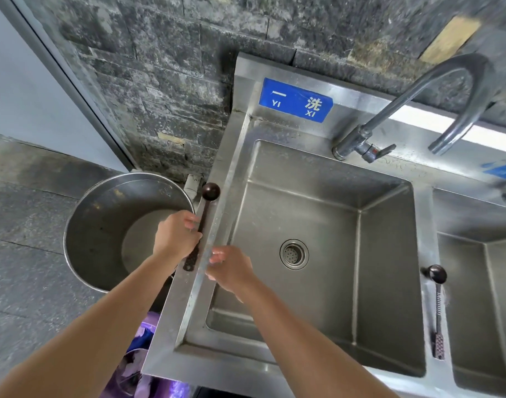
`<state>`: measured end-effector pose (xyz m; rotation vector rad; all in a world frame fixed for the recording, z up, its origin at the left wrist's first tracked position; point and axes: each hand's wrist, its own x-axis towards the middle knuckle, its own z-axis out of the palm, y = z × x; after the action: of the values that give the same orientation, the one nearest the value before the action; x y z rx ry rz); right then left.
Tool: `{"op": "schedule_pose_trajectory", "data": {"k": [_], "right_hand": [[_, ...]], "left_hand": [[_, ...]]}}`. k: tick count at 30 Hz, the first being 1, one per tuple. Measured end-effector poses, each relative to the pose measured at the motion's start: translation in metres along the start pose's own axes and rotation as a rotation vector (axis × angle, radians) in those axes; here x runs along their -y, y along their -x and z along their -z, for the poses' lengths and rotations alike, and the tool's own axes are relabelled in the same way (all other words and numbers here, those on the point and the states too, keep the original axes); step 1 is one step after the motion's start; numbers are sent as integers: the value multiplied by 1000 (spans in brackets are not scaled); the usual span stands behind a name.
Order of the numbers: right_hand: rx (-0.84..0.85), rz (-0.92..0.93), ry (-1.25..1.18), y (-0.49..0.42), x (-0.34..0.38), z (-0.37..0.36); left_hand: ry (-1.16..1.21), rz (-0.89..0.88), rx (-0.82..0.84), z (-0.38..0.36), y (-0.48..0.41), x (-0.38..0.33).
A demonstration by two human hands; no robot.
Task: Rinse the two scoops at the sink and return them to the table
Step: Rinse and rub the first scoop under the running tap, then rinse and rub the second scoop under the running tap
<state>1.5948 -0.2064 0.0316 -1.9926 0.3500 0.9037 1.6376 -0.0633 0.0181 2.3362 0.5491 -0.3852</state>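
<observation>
A dark long-handled scoop (206, 206) lies along the left rim of the steel sink (326, 179), its round bowl pointing away from me. My left hand (175, 235) closes its fingers on the middle of that handle. My right hand (230, 268) hovers just right of the handle's near end, over the sink's left edge, fingers loosely curled and holding nothing. A second dark scoop (436, 300) rests on the divider between the two basins, untouched.
A curved tap (412, 104) rises at the back; no water is running. The drain (294, 254) sits mid-basin. A large metal bucket (102, 231) stands on the floor left of the sink. A second basin (487, 297) lies to the right. A purple object (148, 354) is under the sink's corner.
</observation>
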Motion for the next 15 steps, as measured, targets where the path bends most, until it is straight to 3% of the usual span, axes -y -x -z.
{"op": "schedule_pose_trajectory", "data": {"k": [3,15], "right_hand": [[-9,9,-19,14,-8,22],[-293,-28,-96,85,-107,183]], "left_hand": [[-5,-7,-35,-6,16,-13],[-65,-265,171,-121,99,-137]]}}
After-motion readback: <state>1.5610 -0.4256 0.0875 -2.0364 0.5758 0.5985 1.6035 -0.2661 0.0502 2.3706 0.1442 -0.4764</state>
